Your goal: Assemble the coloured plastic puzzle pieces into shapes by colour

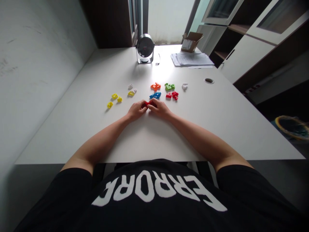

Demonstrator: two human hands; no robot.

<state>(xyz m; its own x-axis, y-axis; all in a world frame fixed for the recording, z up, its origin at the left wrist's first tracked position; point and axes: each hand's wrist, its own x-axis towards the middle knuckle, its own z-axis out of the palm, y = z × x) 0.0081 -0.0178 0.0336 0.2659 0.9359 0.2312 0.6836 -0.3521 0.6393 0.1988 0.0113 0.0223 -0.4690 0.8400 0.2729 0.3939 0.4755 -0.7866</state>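
Observation:
Between my fingertips is a small red plastic piece (148,103), mostly covered by both hands. My left hand (137,109) is closed on its left side, and my right hand (159,108) grips it from the right. Just beyond my hands lies a cluster of blue pieces (155,95). Behind that sit orange pieces (155,86), with green pieces (169,86) to their right. More red pieces (175,95) rest right of the blue ones. Off to the left are several yellow pieces (114,96), a few beside white pieces (130,86).
A single white piece (184,86) lies to the right, near a round cable hole (209,81). Toward the back of the white table (101,135) stand a round black device on a metal stand (145,46), a stack of papers (191,59) and an open cardboard box (190,42).

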